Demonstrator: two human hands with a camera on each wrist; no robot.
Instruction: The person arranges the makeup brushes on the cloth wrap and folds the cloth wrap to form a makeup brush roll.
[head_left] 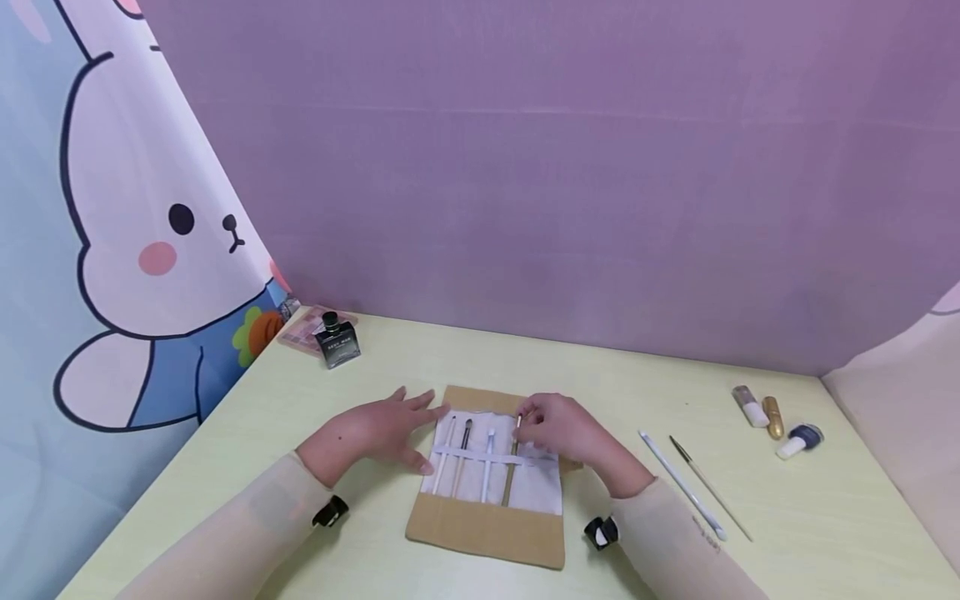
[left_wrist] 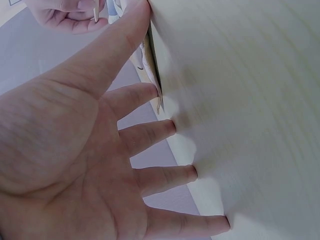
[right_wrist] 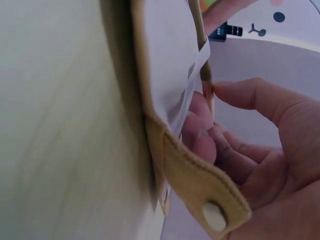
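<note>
A tan brush roll (head_left: 486,529) with a white lining lies unrolled on the table. Several slim brushes stand in its pockets under a white elastic band (head_left: 474,455). My right hand (head_left: 562,425) pinches the upper end of an olive-handled brush (head_left: 511,475) between thumb and fingers; the handle runs under the band in the right wrist view. My left hand (head_left: 386,429) is spread at the roll's left edge, its thumb and index finger touching the edge. In the left wrist view the other fingertips (left_wrist: 189,172) meet the table.
To the right lie a pale blue stick (head_left: 682,486) and a dark-tipped brush (head_left: 708,486). Small bottles (head_left: 802,440) and a gold tube (head_left: 773,417) are at the far right. A black perfume bottle (head_left: 338,342) stands by a pink case (head_left: 300,333) at the back left.
</note>
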